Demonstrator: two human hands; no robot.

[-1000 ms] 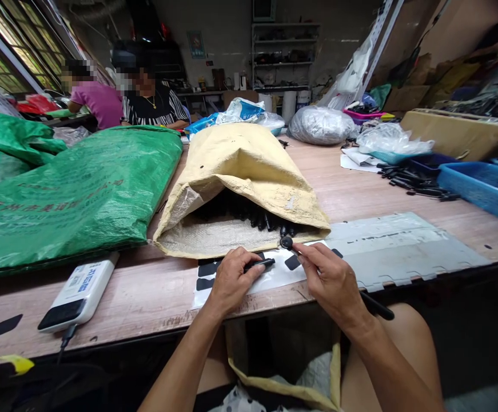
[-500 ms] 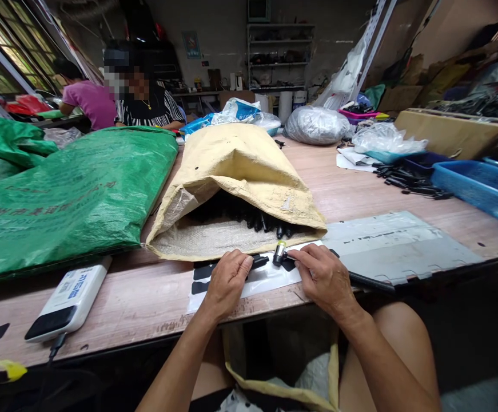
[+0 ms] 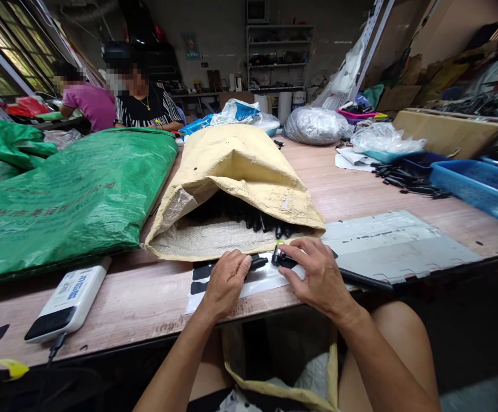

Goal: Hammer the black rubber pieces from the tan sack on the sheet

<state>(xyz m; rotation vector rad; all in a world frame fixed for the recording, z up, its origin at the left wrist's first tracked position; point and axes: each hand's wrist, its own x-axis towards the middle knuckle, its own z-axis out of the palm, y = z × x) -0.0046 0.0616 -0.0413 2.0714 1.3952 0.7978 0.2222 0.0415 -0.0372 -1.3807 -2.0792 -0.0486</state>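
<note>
Black tubular part [image 3: 259, 263] sticks out from the left hand [image 3: 227, 280], whose thumb and fingers are closed around it above the white sheet [image 3: 268, 280]. The right hand [image 3: 321, 277] is bent, palm downward, thumb and forefinger parted beside the head of a small hammer [image 3: 277, 256]; whether the other fingers grip its handle, I cannot tell. Beyond lies the open yellow sack [image 3: 240, 151].

A slim black cylindrical part [image 3: 258, 263] points rightward over the desk [image 3: 146, 297], beside a black-handled hammer [image 3: 365, 279] with an upright, yellow-tipped head.
</note>
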